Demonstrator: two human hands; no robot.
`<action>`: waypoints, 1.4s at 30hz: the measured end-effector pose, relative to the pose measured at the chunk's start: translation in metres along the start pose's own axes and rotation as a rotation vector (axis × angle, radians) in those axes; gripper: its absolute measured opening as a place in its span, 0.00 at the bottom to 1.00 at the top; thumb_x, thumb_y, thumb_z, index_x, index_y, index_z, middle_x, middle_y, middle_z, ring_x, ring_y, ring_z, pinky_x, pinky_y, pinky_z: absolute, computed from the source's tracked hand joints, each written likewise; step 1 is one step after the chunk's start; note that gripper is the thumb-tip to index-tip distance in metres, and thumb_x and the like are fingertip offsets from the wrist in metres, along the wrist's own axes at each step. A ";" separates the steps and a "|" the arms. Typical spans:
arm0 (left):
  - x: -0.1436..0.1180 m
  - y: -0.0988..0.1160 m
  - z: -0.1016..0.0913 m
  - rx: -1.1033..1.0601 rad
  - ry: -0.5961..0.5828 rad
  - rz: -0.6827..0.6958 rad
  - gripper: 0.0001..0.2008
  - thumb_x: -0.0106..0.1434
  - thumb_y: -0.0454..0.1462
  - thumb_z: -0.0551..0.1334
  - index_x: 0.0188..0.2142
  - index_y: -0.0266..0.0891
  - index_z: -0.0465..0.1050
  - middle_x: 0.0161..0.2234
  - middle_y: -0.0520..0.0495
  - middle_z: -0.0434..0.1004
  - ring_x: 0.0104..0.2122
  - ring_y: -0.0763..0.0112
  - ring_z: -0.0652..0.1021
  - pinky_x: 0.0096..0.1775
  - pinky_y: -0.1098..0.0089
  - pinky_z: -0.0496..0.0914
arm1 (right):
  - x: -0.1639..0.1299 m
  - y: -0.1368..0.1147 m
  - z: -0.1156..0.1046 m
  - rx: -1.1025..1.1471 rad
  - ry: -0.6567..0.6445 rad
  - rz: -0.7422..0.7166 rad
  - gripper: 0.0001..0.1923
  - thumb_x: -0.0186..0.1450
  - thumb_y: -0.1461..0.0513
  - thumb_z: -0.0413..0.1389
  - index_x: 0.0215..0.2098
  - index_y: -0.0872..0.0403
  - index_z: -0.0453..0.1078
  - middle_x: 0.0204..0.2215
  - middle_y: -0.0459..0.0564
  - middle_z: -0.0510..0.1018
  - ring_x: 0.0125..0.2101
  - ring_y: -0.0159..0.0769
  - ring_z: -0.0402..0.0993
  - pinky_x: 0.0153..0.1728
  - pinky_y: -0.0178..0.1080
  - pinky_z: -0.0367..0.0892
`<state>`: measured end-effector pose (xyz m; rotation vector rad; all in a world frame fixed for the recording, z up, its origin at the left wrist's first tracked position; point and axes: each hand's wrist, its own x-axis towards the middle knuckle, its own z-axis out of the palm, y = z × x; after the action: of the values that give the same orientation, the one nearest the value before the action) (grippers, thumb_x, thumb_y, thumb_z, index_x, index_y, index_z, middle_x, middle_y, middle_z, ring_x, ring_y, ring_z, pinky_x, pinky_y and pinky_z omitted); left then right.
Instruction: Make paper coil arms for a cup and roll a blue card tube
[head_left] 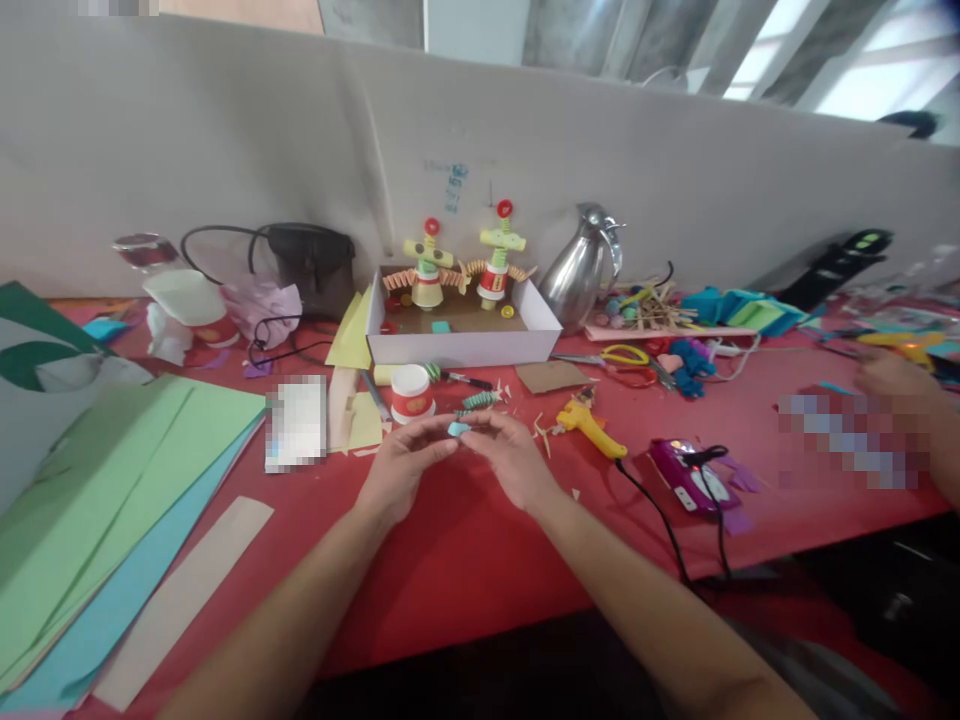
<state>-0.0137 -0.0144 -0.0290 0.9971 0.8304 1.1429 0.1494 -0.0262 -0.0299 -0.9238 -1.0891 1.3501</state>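
Observation:
A small light-blue piece of folded paper (459,429) is pinched between the fingertips of my left hand (405,458) and my right hand (514,455), just above the red table. Right behind my left fingers stands a white paper cup with a red band (412,394). Beyond my hands lie a green striped paper spring (480,400) and a black marker (466,381). To the right of my right hand rests a yellow glue gun (591,428) with a black cord. Further back, a white box (457,349) holds two paper-cup figures (427,285) with folded-paper arms.
Green paper sheets (127,450) and a cream strip (187,600) cover the left side. Scissors (626,355), a steel jug (581,265) and blue yarn (682,365) stand or lie behind. A purple power strip (690,475) sits right, near another person's hand (892,378).

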 end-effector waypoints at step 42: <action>-0.010 0.000 0.003 0.635 0.198 0.559 0.08 0.58 0.35 0.68 0.38 0.48 0.81 0.43 0.46 0.78 0.42 0.64 0.77 0.42 0.65 0.73 | -0.057 -0.049 -0.020 -0.081 0.319 0.018 0.13 0.60 0.52 0.64 0.31 0.53 0.71 0.19 0.41 0.67 0.18 0.26 0.57 0.19 0.32 0.54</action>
<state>-0.0137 -0.0250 -0.0274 1.7357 1.1505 1.5036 0.1870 -0.0834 0.0084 -1.1663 -0.8953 1.1312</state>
